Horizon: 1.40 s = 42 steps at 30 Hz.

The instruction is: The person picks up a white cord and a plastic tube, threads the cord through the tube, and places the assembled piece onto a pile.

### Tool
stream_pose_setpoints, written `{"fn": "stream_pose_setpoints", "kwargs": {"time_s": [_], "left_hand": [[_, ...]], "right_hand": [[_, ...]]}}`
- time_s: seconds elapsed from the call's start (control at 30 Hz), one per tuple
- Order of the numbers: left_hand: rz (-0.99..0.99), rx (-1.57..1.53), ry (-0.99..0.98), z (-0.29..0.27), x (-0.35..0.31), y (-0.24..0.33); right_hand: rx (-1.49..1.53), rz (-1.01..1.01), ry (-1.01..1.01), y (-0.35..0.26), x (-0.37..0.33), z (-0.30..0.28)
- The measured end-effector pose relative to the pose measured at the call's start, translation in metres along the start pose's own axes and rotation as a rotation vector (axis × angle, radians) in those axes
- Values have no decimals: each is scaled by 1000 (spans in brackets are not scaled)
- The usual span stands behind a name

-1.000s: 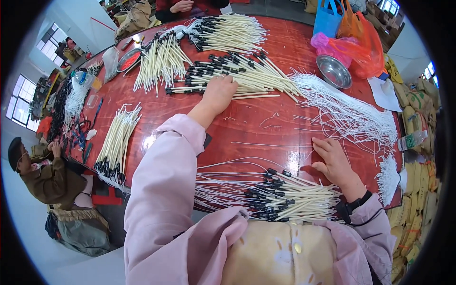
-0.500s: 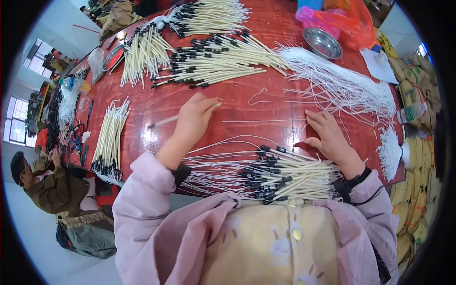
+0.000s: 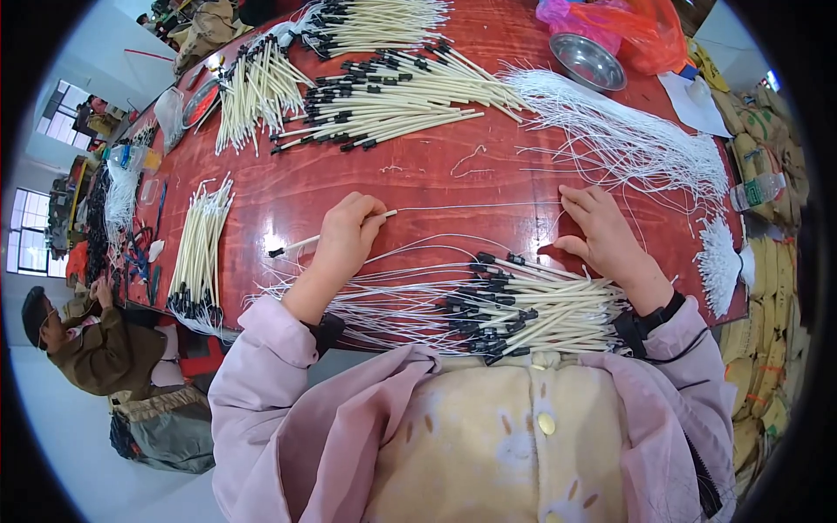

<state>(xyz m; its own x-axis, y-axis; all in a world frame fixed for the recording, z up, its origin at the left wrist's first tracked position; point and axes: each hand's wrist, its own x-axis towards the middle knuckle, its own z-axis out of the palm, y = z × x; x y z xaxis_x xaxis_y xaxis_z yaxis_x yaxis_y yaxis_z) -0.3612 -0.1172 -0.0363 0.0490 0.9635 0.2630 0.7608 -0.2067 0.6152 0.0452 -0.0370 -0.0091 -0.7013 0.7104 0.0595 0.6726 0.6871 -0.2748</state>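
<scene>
My left hand (image 3: 347,228) is closed around a thin cream stick (image 3: 307,241) with a black cap at its left end; the stick's pale right tip pokes out past my fingertips. From beside that tip a straight white cord (image 3: 475,207) runs across to my right hand (image 3: 602,228). There it meets the fingers, which lie close together and seem to grip it, while the thumb stands apart. Whether the cord enters the stick is too small to tell. Below my hands lies a pile of black-capped cream sticks (image 3: 558,314) with white cords (image 3: 392,305) trailing left.
More stick bundles lie at the back (image 3: 392,96) and at the left (image 3: 200,244) of the red table (image 3: 349,179). Loose white cords (image 3: 628,131), a metal bowl (image 3: 588,63) and plastic bags (image 3: 645,35) are at the back right. A person (image 3: 105,340) sits at the left.
My left hand has moved down with the stick, bringing its pale tip level with the cord's left end. The cord has shifted slightly up; my right hand has moved a little upward.
</scene>
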Motion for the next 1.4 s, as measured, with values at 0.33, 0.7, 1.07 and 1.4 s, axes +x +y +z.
{"fn": "stream_pose_setpoints", "kwargs": {"time_s": [0.33,0.7,1.07,1.4], "left_hand": [[-21,5,0,2,4,-1],[-35,31,-5,5,11,-1],[227,209,-144,66,62,42],[464,453,-297,61,40,135]], "right_hand": [[-49,24,-8,-4,1,0],[-75,38,-23,-6,3,-3],[-126,-40,-99,-16,13,-6],[13,-240,74,14,29,15]]}}
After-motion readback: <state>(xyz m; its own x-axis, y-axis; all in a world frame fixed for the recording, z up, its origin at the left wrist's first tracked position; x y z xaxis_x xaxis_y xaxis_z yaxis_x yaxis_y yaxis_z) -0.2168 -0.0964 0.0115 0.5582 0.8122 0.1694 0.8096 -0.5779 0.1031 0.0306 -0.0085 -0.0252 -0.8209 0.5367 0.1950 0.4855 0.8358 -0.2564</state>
